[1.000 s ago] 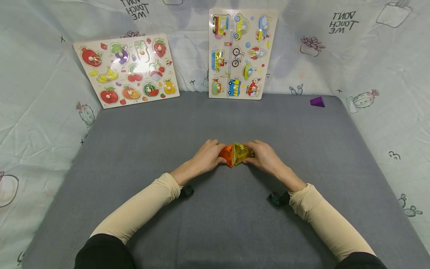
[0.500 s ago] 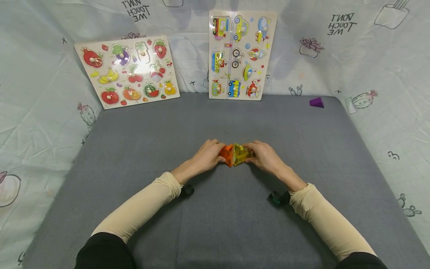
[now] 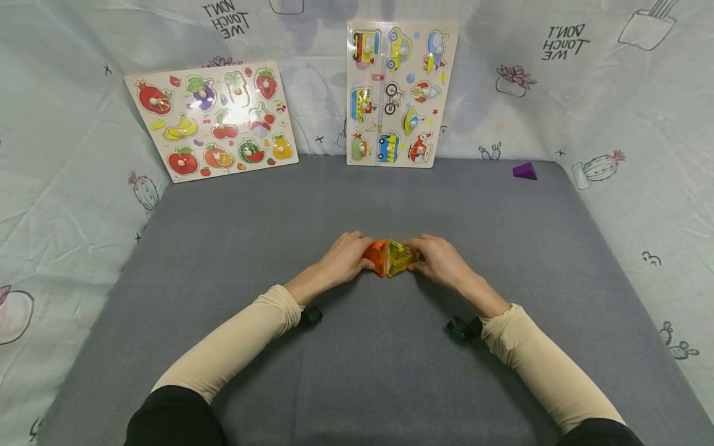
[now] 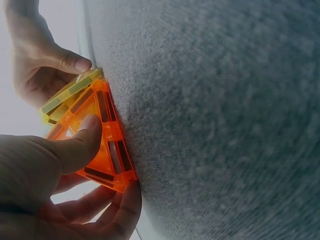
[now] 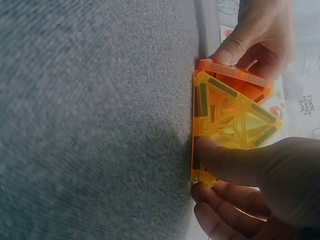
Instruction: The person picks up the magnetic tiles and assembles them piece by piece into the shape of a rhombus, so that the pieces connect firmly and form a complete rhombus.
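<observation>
Two see-through magnetic tile shapes meet at mid-table, one orange and one yellow. My left hand (image 3: pixel 345 259) grips the orange magnetic tile pyramid (image 3: pixel 379 257) from the left; in the left wrist view the thumb presses a triangular face of the orange tiles (image 4: pixel 107 145). From the right, my right hand (image 3: pixel 439 259) holds the yellow magnetic tile pyramid (image 3: pixel 398 257). The right wrist view shows the thumb across a face of the yellow tiles (image 5: pixel 232 112), with fingers around the lower corner. Dark strips line the tile edges. Both shapes sit right at the cloth, side by side.
On the grey table (image 3: pixel 346 371), a fruit peg puzzle board (image 3: pixel 206 133) leans at the back left. A vehicle puzzle board (image 3: pixel 375 139) leans at the back middle. A purple block (image 3: pixel 525 171) lies at the far right corner. Printed white cloth (image 3: pixel 491 37) hangs behind.
The yellow pyramid shifts and tilts slightly against the orange one as my right fingers adjust on it. My left hand stays nearly still. The head view tips a little.
</observation>
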The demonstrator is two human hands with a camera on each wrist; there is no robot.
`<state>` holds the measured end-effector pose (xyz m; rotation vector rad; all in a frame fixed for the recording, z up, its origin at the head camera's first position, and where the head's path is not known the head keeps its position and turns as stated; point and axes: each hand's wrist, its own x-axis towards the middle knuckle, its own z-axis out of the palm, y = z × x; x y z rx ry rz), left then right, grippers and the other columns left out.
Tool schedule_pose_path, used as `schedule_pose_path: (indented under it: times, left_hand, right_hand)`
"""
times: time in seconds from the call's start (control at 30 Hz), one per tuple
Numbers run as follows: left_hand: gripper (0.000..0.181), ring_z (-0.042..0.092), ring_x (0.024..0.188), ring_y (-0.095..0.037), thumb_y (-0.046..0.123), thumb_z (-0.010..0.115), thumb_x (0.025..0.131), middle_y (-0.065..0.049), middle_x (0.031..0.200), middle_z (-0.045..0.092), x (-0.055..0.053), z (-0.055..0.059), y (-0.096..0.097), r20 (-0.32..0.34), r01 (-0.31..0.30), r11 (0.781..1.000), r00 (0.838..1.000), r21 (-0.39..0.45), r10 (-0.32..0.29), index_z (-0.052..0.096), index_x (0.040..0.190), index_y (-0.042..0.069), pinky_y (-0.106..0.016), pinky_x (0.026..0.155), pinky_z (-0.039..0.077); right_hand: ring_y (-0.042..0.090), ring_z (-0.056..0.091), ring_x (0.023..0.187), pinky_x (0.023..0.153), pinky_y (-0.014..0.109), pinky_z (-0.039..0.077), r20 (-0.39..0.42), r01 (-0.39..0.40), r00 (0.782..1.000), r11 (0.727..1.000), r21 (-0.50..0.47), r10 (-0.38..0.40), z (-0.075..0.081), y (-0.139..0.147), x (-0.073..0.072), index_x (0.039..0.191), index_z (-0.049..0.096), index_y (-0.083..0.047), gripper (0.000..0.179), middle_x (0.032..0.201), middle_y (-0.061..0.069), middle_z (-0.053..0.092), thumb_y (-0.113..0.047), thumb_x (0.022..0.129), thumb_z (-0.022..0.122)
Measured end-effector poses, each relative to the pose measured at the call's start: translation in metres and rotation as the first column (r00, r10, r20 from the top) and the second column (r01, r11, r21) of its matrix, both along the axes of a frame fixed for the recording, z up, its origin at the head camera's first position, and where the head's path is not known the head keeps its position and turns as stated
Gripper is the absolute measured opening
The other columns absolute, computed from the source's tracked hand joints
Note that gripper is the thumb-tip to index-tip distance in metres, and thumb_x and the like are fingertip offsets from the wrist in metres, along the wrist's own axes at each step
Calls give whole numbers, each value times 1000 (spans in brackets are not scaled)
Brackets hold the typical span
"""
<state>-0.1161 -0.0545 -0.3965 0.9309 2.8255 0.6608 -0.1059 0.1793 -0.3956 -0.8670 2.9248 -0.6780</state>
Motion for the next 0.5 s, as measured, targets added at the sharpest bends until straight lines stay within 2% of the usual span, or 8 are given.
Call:
schedule_pose_path:
  times: [0.23, 0.37, 0.5]
  left_hand:
    - [41, 60, 89, -28, 24, 72, 87, -17, 104, 66, 0, 2, 0, 14, -10, 1000, 1000, -15, 10, 65, 120, 1, -41, 79, 48]
    - [43, 59, 89, -27, 24, 71, 89, -17, 106, 61, 1, 5, 1, 71, -35, 999, 997, 13, 34, 61, 125, 2, -40, 77, 51]
    - [43, 58, 88, -25, 24, 71, 90, -16, 107, 59, 1, 6, 1, 96, -48, 998, 994, 44, 43, 60, 126, 4, -39, 76, 52]
  right_hand:
    - [27, 64, 86, 73, 43, 53, 24, -11, 1000, 1000, -7, 11, 3, 0, -1, 122, 66, -3, 45, 98, 14, 68, -7, 79, 79]
    - [27, 64, 88, 75, 42, 54, 67, -3, 998, 997, -73, 8, 8, 0, -2, 123, 66, -4, 43, 104, 16, 67, -6, 81, 77]
    - [28, 65, 90, 76, 42, 55, 92, -3, 996, 995, -101, 12, 9, -1, -3, 123, 66, -3, 41, 111, 17, 67, -7, 83, 76]
